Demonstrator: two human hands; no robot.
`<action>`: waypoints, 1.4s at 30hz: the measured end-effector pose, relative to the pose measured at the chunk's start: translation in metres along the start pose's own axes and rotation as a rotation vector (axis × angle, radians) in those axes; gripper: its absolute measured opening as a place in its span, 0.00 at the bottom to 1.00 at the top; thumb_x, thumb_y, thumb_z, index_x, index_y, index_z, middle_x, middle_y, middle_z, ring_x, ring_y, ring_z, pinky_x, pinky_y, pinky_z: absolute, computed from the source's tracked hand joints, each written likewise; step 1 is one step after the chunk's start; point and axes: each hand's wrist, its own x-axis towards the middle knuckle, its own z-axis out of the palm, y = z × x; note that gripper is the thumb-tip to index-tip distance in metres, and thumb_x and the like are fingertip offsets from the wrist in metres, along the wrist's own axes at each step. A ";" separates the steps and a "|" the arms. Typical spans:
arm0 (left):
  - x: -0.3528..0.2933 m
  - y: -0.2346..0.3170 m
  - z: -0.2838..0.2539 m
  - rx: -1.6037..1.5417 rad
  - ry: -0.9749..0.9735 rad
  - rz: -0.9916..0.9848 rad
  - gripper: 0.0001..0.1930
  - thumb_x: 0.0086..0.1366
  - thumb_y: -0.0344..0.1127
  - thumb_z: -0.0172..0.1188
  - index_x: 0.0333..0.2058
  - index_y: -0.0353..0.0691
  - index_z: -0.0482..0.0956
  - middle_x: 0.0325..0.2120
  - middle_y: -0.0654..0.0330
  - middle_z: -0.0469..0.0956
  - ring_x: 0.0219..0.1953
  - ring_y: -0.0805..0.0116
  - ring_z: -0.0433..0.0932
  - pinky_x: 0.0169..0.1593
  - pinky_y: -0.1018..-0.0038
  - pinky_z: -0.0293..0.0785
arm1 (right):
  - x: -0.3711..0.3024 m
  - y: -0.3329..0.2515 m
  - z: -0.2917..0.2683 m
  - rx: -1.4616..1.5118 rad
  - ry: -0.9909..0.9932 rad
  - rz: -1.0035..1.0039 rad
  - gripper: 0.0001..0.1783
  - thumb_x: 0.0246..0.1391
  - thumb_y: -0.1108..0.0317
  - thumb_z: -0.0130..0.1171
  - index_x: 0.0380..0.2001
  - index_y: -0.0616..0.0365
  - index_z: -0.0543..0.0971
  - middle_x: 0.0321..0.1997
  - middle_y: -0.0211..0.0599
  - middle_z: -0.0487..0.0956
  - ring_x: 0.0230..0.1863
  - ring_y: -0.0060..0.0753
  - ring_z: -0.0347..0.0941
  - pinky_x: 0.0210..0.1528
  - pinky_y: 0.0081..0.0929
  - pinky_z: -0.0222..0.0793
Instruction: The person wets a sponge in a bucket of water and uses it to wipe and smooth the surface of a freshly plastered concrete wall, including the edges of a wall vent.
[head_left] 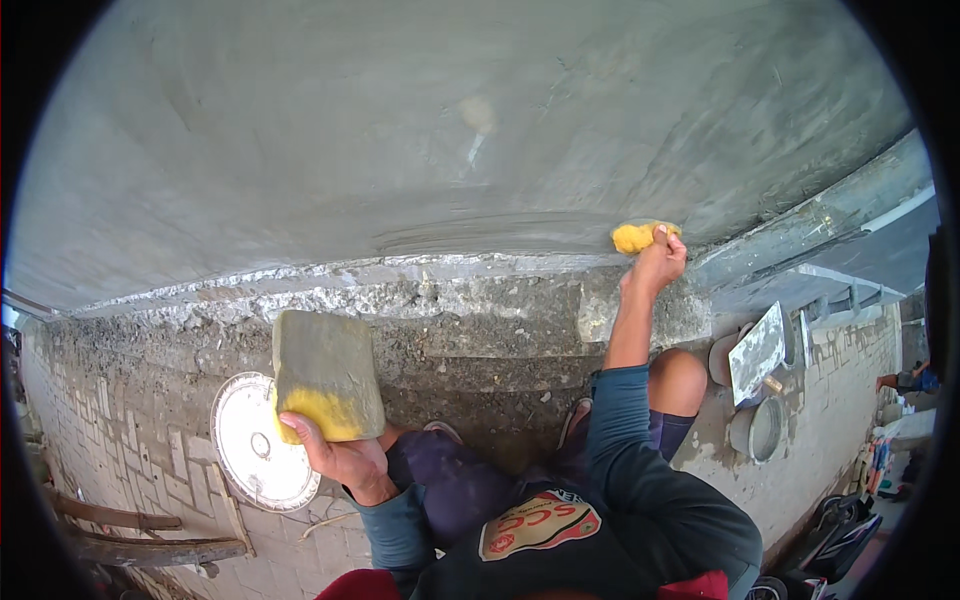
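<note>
A wet-looking grey plastered wall [380, 130] fills the far part of the view. My right hand [656, 264] is closed around a small yellow sponge [633, 238] at the wall's lower right part. Whether the sponge presses on the plaster I cannot tell. On the left, my left hand [350, 462] grips the near edge of a thick rectangular sponge block [325, 365], thumb on top. Grey cement coats most of its face, and yellow shows near the thumb.
A rough concrete ledge [460, 300] runs along the wall's foot. A round white lid-like disc [240, 440] lies at left on the paving, near curved wooden pieces [160, 548]. At right are a plastering board [757, 350], a bucket [760, 430] and a parked motorbike [835, 540].
</note>
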 end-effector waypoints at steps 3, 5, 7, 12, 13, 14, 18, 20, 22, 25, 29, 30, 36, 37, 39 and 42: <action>0.003 -0.025 0.021 0.153 -0.032 0.043 0.29 0.74 0.55 0.46 0.62 0.37 0.63 0.59 0.54 0.68 0.59 0.62 0.70 0.60 0.62 0.69 | 0.013 -0.035 0.021 -0.061 0.018 -0.150 0.08 0.61 0.74 0.57 0.39 0.65 0.70 0.38 0.43 0.75 0.34 0.33 0.75 0.35 0.32 0.75; 0.011 -0.039 0.033 0.179 -0.058 0.093 0.31 0.74 0.56 0.46 0.64 0.37 0.61 0.58 0.55 0.67 0.59 0.62 0.69 0.60 0.63 0.69 | -0.023 -0.033 0.048 -0.190 -0.001 -0.484 0.08 0.60 0.75 0.57 0.38 0.67 0.71 0.38 0.47 0.75 0.34 0.38 0.75 0.35 0.34 0.75; 0.016 -0.049 0.053 0.258 -0.094 0.152 0.32 0.74 0.56 0.45 0.64 0.37 0.59 0.57 0.55 0.67 0.59 0.62 0.69 0.60 0.64 0.69 | -0.089 -0.038 0.075 -0.317 -0.134 -0.937 0.05 0.56 0.78 0.58 0.32 0.67 0.72 0.35 0.49 0.73 0.32 0.45 0.75 0.34 0.38 0.74; 0.028 -0.035 0.148 0.411 -0.332 0.639 0.30 0.74 0.46 0.50 0.65 0.32 0.57 0.59 0.51 0.66 0.60 0.62 0.68 0.62 0.66 0.65 | -0.121 -0.035 0.075 -0.167 -0.945 -1.012 0.06 0.51 0.79 0.61 0.34 0.64 0.76 0.31 0.44 0.74 0.30 0.48 0.75 0.32 0.39 0.73; 0.031 -0.028 0.184 0.469 -0.408 0.814 0.30 0.74 0.42 0.51 0.66 0.29 0.57 0.61 0.50 0.65 0.60 0.60 0.67 0.63 0.67 0.62 | -0.108 -0.046 0.070 -0.162 -1.046 -0.969 0.07 0.50 0.79 0.62 0.33 0.64 0.76 0.31 0.43 0.74 0.29 0.47 0.76 0.30 0.38 0.73; 0.032 -0.025 0.224 0.536 -0.461 0.979 0.33 0.72 0.40 0.54 0.67 0.28 0.54 0.64 0.47 0.61 0.64 0.58 0.64 0.65 0.67 0.59 | -0.090 -0.057 0.061 -0.166 -1.143 -0.929 0.07 0.48 0.80 0.62 0.33 0.64 0.77 0.30 0.43 0.74 0.28 0.46 0.76 0.29 0.37 0.73; 0.021 -0.048 0.357 0.717 -0.422 1.360 0.42 0.63 0.41 0.62 0.67 0.25 0.53 0.72 0.38 0.42 0.74 0.41 0.35 0.72 0.49 0.28 | -0.025 -0.090 0.015 -0.229 -1.281 -0.956 0.06 0.49 0.79 0.61 0.32 0.63 0.76 0.31 0.44 0.74 0.28 0.49 0.76 0.28 0.40 0.73; -0.016 -0.081 0.372 0.933 -0.534 1.470 0.43 0.59 0.43 0.61 0.68 0.28 0.54 0.72 0.43 0.44 0.75 0.45 0.37 0.72 0.49 0.27 | -0.004 -0.087 -0.010 -0.289 -1.242 -0.911 0.06 0.49 0.80 0.61 0.32 0.63 0.76 0.31 0.45 0.75 0.28 0.50 0.76 0.28 0.41 0.72; -0.040 -0.126 0.356 1.139 -0.794 1.515 0.39 0.54 0.39 0.55 0.68 0.39 0.61 0.72 0.54 0.52 0.75 0.54 0.47 0.74 0.51 0.30 | 0.014 -0.065 -0.032 -0.316 -1.237 -0.817 0.06 0.49 0.80 0.62 0.32 0.64 0.76 0.31 0.46 0.75 0.29 0.52 0.76 0.30 0.41 0.72; -0.024 -0.135 0.339 1.133 -0.824 1.624 0.42 0.47 0.34 0.63 0.66 0.47 0.66 0.71 0.63 0.57 0.72 0.65 0.56 0.74 0.62 0.43 | 0.035 -0.055 -0.050 -0.431 -1.303 -0.711 0.06 0.50 0.80 0.63 0.32 0.66 0.76 0.31 0.47 0.76 0.31 0.54 0.76 0.33 0.41 0.72; 0.030 -0.100 0.311 1.051 -0.481 1.535 0.34 0.53 0.29 0.61 0.62 0.37 0.70 0.68 0.52 0.61 0.70 0.56 0.59 0.73 0.58 0.46 | 0.055 -0.054 -0.059 -0.500 -1.281 -0.676 0.06 0.50 0.80 0.63 0.31 0.67 0.76 0.30 0.48 0.76 0.31 0.54 0.76 0.34 0.39 0.72; 0.055 -0.094 0.291 1.072 -0.328 1.478 0.33 0.55 0.28 0.60 0.61 0.29 0.68 0.67 0.43 0.60 0.71 0.49 0.56 0.73 0.56 0.45 | 0.060 -0.053 -0.062 -0.513 -1.278 -0.642 0.06 0.50 0.79 0.63 0.31 0.68 0.77 0.30 0.48 0.76 0.31 0.53 0.76 0.34 0.39 0.72; 0.136 -0.187 0.104 0.881 0.133 0.725 0.19 0.73 0.41 0.52 0.37 0.26 0.79 0.21 0.59 0.75 0.24 0.69 0.72 0.33 0.66 0.70 | 0.028 -0.035 -0.047 -0.466 -1.388 -0.536 0.07 0.50 0.78 0.64 0.31 0.68 0.77 0.30 0.48 0.76 0.31 0.52 0.76 0.34 0.38 0.72; 0.081 -0.199 0.150 0.797 -0.056 0.798 0.19 0.72 0.37 0.53 0.52 0.26 0.74 0.40 0.49 0.80 0.44 0.63 0.78 0.54 0.65 0.70 | 0.035 -0.030 -0.050 -0.510 -1.392 -0.499 0.07 0.50 0.77 0.64 0.32 0.68 0.77 0.30 0.48 0.76 0.31 0.52 0.76 0.34 0.38 0.72; 0.019 -0.180 0.223 0.953 -0.479 1.190 0.38 0.59 0.37 0.60 0.66 0.30 0.60 0.71 0.44 0.50 0.74 0.45 0.43 0.74 0.53 0.30 | 0.028 -0.026 -0.050 -0.508 -1.421 -0.515 0.07 0.50 0.76 0.64 0.32 0.67 0.77 0.30 0.48 0.76 0.30 0.51 0.76 0.34 0.38 0.72; 0.011 -0.116 0.308 1.064 -0.746 1.466 0.43 0.45 0.35 0.62 0.66 0.49 0.66 0.70 0.60 0.59 0.72 0.57 0.55 0.73 0.60 0.49 | 0.018 -0.013 -0.051 -0.513 -1.505 -0.484 0.07 0.50 0.75 0.64 0.31 0.65 0.78 0.30 0.48 0.76 0.31 0.52 0.76 0.35 0.39 0.72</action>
